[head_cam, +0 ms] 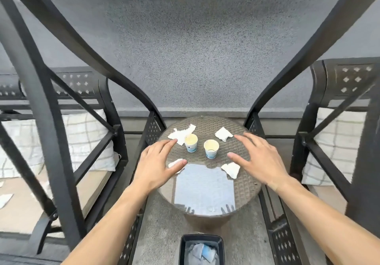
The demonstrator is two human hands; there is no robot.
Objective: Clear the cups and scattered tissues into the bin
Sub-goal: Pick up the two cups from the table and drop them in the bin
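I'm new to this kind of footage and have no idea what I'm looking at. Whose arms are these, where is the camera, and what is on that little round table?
There is no machine here: a person wears a camera on the head, looking forward and down, so you see their own bare arms. The left hand and right hand are spread open above a round woven table and hold nothing. On the table stand two paper cups, upright and apart, with four crumpled tissues around them: far left, far right, near left, partly under the left hand, and near right. The pale square is glare on the tabletop. On the floor in front of the table sits a black bin, already holding some rubbish. Dark metal chairs with cushions stand at either side.
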